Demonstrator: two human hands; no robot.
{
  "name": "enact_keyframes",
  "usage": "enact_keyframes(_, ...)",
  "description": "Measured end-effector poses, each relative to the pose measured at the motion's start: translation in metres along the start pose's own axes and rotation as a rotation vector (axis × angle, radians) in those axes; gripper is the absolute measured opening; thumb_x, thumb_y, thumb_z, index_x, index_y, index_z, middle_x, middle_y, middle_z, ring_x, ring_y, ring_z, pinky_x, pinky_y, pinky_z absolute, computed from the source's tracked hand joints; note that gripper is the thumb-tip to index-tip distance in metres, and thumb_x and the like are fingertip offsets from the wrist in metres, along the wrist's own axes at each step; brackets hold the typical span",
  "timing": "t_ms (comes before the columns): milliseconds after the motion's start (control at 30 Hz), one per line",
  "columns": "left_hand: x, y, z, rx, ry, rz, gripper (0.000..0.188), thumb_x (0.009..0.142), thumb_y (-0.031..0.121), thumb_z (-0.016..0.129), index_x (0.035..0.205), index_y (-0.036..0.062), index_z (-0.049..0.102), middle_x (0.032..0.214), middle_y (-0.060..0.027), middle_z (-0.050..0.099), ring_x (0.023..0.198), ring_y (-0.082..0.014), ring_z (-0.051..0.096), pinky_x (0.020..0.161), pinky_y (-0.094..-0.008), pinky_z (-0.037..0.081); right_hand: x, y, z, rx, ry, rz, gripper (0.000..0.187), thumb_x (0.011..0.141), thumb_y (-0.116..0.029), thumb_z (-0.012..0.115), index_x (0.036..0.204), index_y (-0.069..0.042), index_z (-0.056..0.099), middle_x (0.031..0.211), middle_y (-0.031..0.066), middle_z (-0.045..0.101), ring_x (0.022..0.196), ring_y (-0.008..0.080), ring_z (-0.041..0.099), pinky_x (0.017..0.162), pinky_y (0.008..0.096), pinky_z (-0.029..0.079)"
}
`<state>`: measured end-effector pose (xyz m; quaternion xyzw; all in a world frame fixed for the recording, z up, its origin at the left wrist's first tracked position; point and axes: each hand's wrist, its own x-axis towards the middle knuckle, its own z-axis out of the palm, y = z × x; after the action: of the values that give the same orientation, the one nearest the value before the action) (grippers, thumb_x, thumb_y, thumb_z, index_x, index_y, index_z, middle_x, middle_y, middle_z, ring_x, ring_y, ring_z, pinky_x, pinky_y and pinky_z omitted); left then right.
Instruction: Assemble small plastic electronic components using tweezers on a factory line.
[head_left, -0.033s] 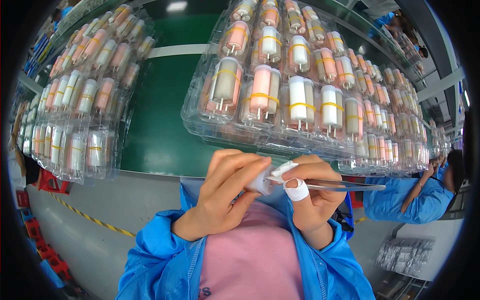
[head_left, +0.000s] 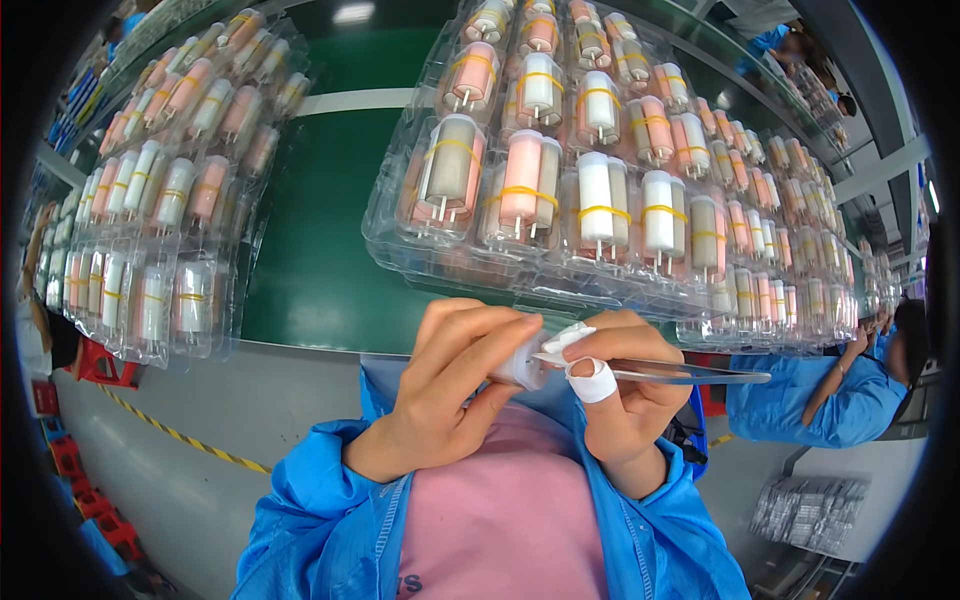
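Observation:
In front of my chest, my left hand [head_left: 445, 385] is closed around a short whitish cylinder [head_left: 520, 368], its end turned toward the right. My right hand [head_left: 632, 415] pinches metal tweezers [head_left: 705, 373], whose rounded back end sticks out to the right. Their tips meet the cylinder's end or lie just before it; I cannot tell which. White wraps cover the right thumb [head_left: 594, 381] and a right fingertip [head_left: 570, 338]. Much of the cylinder is hidden by my left fingers.
Beyond my hands, a green table [head_left: 330, 220] bears stacked clear plastic trays [head_left: 400, 250] of pink, white and grey cylinders in yellow bands. More such trays [head_left: 215, 340] stand at left. A person in blue [head_left: 815, 395] is at right. Red stools [head_left: 105, 365] stand on the floor at left.

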<state>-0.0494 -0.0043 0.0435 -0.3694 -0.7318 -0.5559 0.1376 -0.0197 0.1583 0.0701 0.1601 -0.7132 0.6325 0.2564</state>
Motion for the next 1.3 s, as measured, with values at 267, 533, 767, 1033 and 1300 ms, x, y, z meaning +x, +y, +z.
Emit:
enact_keyframes(267,-0.002,-0.002,0.000,0.025,-0.015,0.008,0.049,0.067,-0.001,0.068,0.114,-0.0044,0.057,0.109,-0.0173,0.058,0.097,-0.0313,0.052,0.083,-0.0371,0.043,0.002,-0.001,0.000,-0.066,-0.021,-0.023,0.011,0.073,0.003,0.066,0.084,0.002,0.065,0.076,0.0145,0.065,0.064,0.0202,0.063,0.058,0.0259,0.049)
enact_keyframes(533,-0.006,-0.004,0.003,0.014,-0.008,0.006,0.051,0.064,-0.003,0.069,0.114,-0.0042,0.058,0.109,-0.0164,0.058,0.095,-0.0312,0.052,0.081,-0.0373,0.044,0.007,-0.004,-0.004,-0.113,-0.113,0.029,0.006,0.075,0.001,0.065,0.082,0.002,0.064,0.073,0.0128,0.064,0.061,0.0189,0.061,0.056,0.0256,0.047)
enact_keyframes(767,-0.005,-0.006,0.003,0.056,-0.012,0.067,0.052,0.062,-0.003,0.069,0.113,-0.0036,0.058,0.109,-0.0149,0.058,0.093,-0.0308,0.052,0.080,-0.0382,0.044,0.019,-0.007,-0.005,0.067,-0.161,0.319,0.004,0.078,0.002,0.063,0.082,0.003,0.063,0.075,0.0119,0.063,0.066,0.0159,0.061,0.059,0.0252,0.047)
enact_keyframes(1033,-0.010,-0.003,0.002,-0.283,0.028,-0.143,0.053,0.064,-0.003,0.068,0.116,-0.0041,0.056,0.112,-0.0172,0.057,0.098,-0.0313,0.052,0.085,-0.0376,0.041,0.006,-0.005,-0.004,0.160,0.075,0.165,0.013,0.074,0.005,0.066,0.087,0.005,0.064,0.086,0.0137,0.064,0.078,0.0178,0.060,0.068,0.0269,0.047)
enact_keyframes(1300,-0.011,-0.004,0.003,-0.367,0.031,-0.181,0.051,0.069,0.001,0.067,0.118,-0.0050,0.055,0.114,-0.0172,0.057,0.100,-0.0301,0.052,0.086,-0.0375,0.040,0.001,-0.005,-0.004,0.028,0.030,0.113,0.015,0.072,0.003,0.069,0.087,0.003,0.066,0.083,0.0145,0.066,0.073,0.0192,0.061,0.062,0.0262,0.048)
